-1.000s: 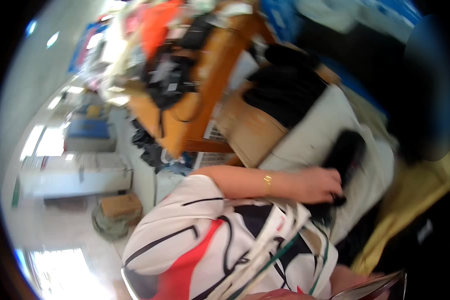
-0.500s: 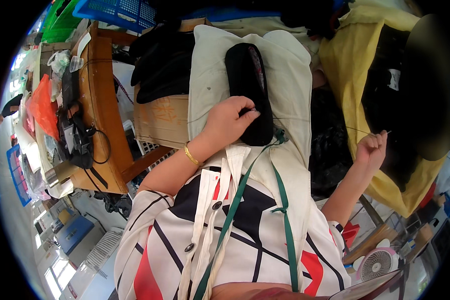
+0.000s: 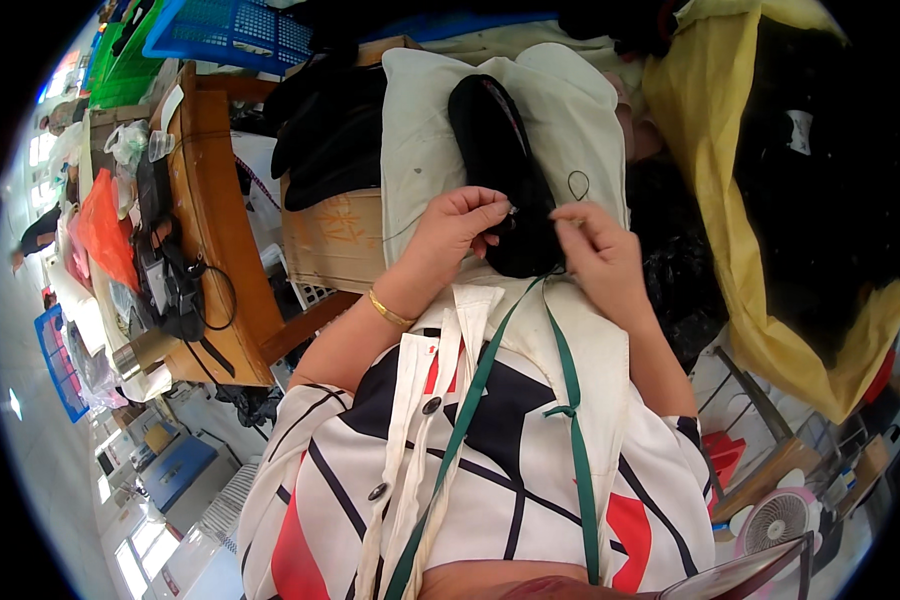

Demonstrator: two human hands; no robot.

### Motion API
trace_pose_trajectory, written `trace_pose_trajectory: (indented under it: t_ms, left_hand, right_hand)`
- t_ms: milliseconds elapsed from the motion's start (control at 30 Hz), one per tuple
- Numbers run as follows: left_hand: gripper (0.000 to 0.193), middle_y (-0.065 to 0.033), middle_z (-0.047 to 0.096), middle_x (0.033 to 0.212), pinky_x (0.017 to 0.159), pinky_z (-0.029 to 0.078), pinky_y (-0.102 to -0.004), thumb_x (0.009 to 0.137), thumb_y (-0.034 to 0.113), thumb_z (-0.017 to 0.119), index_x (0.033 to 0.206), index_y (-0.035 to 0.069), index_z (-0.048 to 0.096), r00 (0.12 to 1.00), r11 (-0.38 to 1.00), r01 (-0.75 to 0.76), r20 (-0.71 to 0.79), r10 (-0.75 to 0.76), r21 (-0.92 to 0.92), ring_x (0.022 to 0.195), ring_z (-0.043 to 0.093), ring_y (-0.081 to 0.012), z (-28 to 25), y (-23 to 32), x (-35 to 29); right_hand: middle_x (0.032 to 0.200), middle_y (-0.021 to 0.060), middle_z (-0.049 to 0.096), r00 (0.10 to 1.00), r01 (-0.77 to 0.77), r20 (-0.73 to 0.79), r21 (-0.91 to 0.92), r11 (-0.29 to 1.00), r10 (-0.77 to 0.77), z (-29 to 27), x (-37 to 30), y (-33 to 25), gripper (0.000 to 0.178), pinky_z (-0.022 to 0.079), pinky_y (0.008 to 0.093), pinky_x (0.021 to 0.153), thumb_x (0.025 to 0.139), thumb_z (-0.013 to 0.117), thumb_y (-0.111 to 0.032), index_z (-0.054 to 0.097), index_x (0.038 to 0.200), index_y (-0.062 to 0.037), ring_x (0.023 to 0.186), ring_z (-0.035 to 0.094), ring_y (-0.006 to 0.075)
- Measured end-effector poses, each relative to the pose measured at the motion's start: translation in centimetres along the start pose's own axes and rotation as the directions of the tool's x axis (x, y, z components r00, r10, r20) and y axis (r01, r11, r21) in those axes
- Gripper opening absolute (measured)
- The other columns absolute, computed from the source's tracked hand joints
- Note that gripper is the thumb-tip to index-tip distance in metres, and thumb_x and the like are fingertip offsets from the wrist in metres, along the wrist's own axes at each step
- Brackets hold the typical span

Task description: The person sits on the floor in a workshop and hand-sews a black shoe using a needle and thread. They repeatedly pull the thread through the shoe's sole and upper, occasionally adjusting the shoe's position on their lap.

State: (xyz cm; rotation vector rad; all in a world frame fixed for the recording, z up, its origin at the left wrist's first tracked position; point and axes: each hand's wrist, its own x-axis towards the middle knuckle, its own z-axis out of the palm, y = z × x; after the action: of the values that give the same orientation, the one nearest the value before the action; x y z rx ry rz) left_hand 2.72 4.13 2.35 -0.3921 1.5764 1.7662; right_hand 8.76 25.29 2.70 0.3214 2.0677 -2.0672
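A black cloth shoe [image 3: 482,120] lies on the pale cloth over my lap, its toe end toward me and its patterned lining just showing at the opening. My left hand [image 3: 457,228] is closed at the left side of the toe, thumb and forefinger pinching its edge near a small shiny spot. From the right, my right hand [image 3: 602,250] comes close to the same end of the shoe, its thumb and forefinger pinched together. Above those fingers stands a small loop of dark thread [image 3: 578,185]. Any needle between them is too small to make out.
Pale cloth [image 3: 415,140] covers my lap, with green apron ties [image 3: 567,375] nearer me. Left are a cardboard box [image 3: 335,235] under black pieces and a wooden table [image 3: 205,220]. Right is a yellow-edged bag [image 3: 710,170] with black contents. A small fan [image 3: 778,522] stands lower right.
My right hand has come in from far right, where it held the thread stretched out, to beside the shoe. The thread is now slack and looped. My left hand stays at the toe.
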Motion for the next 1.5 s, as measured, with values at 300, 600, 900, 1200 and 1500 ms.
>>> trace_pose_trajectory:
  t_ms: [300, 600, 900, 1200, 1500]
  left_hand:
    - [0.018, -0.0018, 0.069, 0.088, 0.053, 0.044, -0.0188, 0.093, 0.019, 0.066, 0.105, 0.005, 0.066, 1.0, 0.997, 0.007, -0.023, -0.009, -0.078, 0.066, 0.06, -0.0072, 0.2, -0.3, -0.1]
    - [0.017, 0.0006, 0.066, 0.084, 0.051, 0.042, -0.0202, 0.09, 0.019, 0.069, 0.101, 0.006, 0.068, 0.999, 0.996, 0.0, -0.047, -0.004, -0.092, 0.064, 0.058, -0.0074, 0.5, -0.2, -0.1]
    - [0.02, -0.0019, 0.069, 0.088, 0.053, 0.044, -0.0195, 0.092, 0.02, 0.068, 0.105, 0.005, 0.067, 0.999, 0.997, -0.001, -0.036, -0.002, -0.077, 0.067, 0.06, -0.0081, 0.3, -0.5, -0.1]
    - [0.019, -0.0004, 0.067, 0.088, 0.055, 0.045, -0.0197, 0.093, 0.019, 0.067, 0.105, 0.005, 0.067, 0.999, 0.998, -0.005, -0.032, 0.003, -0.06, 0.069, 0.06, -0.0078, 0.4, -0.4, -0.1]
    - [0.02, 0.0006, 0.066, 0.098, 0.059, 0.048, -0.0215, 0.093, 0.018, 0.067, 0.108, 0.005, 0.066, 0.997, 0.995, -0.069, 0.02, 0.071, -0.073, 0.082, 0.06, -0.0073, 0.4, -0.4, -0.4]
  right_hand:
    - [0.079, 0.0136, 0.066, 0.989, 0.143, 0.075, -0.233, 0.962, -0.128, 1.4, 0.7, -0.1, 0.015, 0.048, 0.0272, 0.062, 0.09, 0.06, -0.005, 0.065, 0.104, -0.0027, 0.063, 0.06, 0.0166]
    - [0.082, 0.0155, 0.067, 0.988, 0.152, 0.074, -0.272, 0.95, -0.136, 1.6, 0.6, 0.0, 0.015, 0.05, 0.0289, 0.063, 0.089, 0.061, -0.005, 0.065, 0.103, -0.003, 0.065, 0.064, 0.0226]
    - [0.083, 0.0164, 0.067, 0.987, 0.157, 0.082, -0.287, 0.945, -0.139, 1.8, 0.8, 0.0, 0.015, 0.051, 0.0299, 0.065, 0.089, 0.06, -0.005, 0.066, 0.103, -0.0033, 0.068, 0.066, 0.0258]
    - [0.082, 0.016, 0.067, 0.987, 0.154, 0.092, -0.285, 0.946, -0.133, 1.7, 0.9, -0.1, 0.014, 0.051, 0.0292, 0.064, 0.089, 0.06, -0.005, 0.065, 0.103, -0.0026, 0.067, 0.066, 0.0232]
    - [0.077, 0.0102, 0.065, 0.995, 0.062, 0.092, -0.246, 0.967, -0.04, 1.7, 0.8, 0.2, 0.014, 0.047, 0.0256, 0.06, 0.092, 0.059, -0.006, 0.065, 0.105, -0.0018, 0.062, 0.057, 0.0125]
